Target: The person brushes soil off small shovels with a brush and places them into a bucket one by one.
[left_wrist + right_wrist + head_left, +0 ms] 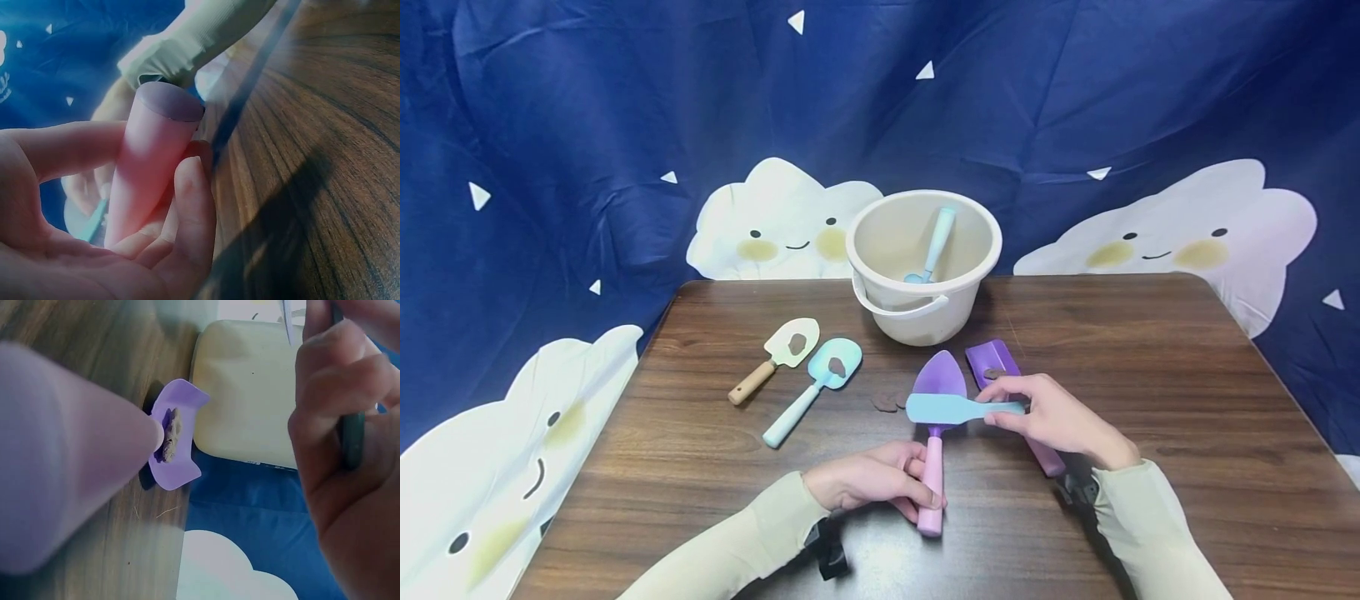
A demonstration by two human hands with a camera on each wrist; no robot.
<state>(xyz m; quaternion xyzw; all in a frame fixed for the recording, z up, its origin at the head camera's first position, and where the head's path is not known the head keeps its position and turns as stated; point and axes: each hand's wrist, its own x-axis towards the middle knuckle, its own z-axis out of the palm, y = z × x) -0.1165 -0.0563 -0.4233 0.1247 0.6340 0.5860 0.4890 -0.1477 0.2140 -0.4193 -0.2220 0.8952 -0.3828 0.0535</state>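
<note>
Head view: left hand (883,481), we are gripping a pointed purple trowel (939,375) by its pink plastic handle (933,462). Right hand (1051,417), we are pinching a flat light-blue trowel (940,408) across it.

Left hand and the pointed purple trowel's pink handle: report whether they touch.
Touching. The left wrist view shows the left hand gripping the pink handle from both sides.

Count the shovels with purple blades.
2: the pointed shovel gripped by the left hand, and the square-ended shovel lying on the table, partly covered by the right hand in the head view. The bucket could hide more.
</note>
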